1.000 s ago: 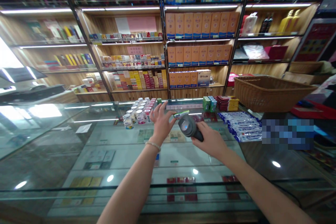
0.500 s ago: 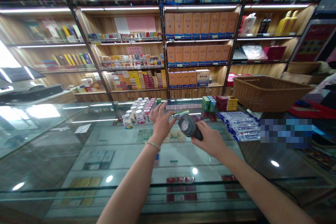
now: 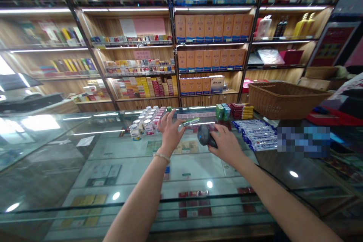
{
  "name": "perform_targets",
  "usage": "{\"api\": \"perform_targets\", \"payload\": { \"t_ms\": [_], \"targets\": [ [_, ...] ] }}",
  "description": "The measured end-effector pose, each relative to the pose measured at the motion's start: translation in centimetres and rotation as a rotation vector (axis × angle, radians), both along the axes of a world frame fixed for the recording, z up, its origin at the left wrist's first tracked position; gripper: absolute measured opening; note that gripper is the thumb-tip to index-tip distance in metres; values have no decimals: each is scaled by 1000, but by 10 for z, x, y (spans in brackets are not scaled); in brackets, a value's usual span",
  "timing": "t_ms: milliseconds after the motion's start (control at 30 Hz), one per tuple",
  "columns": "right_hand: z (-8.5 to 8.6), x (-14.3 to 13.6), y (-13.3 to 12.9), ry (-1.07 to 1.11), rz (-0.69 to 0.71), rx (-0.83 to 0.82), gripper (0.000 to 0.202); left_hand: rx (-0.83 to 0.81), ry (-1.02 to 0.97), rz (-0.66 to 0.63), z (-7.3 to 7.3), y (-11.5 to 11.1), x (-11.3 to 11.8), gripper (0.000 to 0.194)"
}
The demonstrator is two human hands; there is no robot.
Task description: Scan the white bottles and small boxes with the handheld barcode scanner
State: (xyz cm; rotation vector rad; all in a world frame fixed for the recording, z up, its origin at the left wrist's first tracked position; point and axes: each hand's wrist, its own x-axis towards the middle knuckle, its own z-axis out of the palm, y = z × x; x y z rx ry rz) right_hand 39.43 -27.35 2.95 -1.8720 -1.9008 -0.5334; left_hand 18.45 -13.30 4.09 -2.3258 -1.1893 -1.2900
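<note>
Above the glass counter [image 3: 136,172], my left hand [image 3: 169,130] pinches a small slim green-and-white pack [image 3: 191,122] by its left end, the other fingers raised and apart. The kind of pack is too small to make out. A dark handheld barcode scanner [image 3: 203,135] is gripped by its handle in my right hand [image 3: 227,144]. Its rounded head, with a small blue light, is just below and right of the pack, apart from it. Left of my left hand stand several white-lidded small bottles [image 3: 147,123] in rows.
Blue-and-white packets [image 3: 256,134] lie in a row on the right of the counter. Green and blue tubs [image 3: 222,111] and stacked red-and-yellow packs [image 3: 241,110] stand behind them. A wicker basket [image 3: 286,100] is at the right. A cable [image 3: 273,177] passes behind my right forearm.
The scanner has turned in my right hand, so its rounded back with the blue light now shows. The scanner and the green-and-white pack are farther apart.
</note>
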Motion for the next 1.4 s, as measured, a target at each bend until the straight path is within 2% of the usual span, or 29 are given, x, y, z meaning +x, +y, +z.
{"api": "perform_targets", "payload": {
  "t_ms": [133, 533, 633, 733, 933, 1067, 1200, 1400],
  "targets": [
    [-10, -1, 4, -42, 26, 58, 33, -10, 2, -6, 0, -1, 1, 16],
    [-17, -1, 4, -51, 80, -69, 39, -18, -7, -17, 3, -4, 3, 14],
    [-10, 2, 2, -5, 110, -195, 48, -4, -19, -35, 2, -3, 4, 15],
    [5, 7, 10, 107, 129, -337, 62, 14, -30, -60, 0, -1, 3, 16],
    [33, 8, 52, 412, -49, -179, 54, 51, -66, -80, -3, 1, 4, 19],
    [36, 3, 76, 563, -70, -153, 41, 63, -72, -73, -3, -1, 5, 17],
    [33, 6, 89, 676, -25, -170, 35, 45, -57, -53, -2, -2, 6, 17],
    [33, 14, 101, 639, 77, -134, 33, -19, -14, 6, -5, -2, 7, 19]
  ]
}}
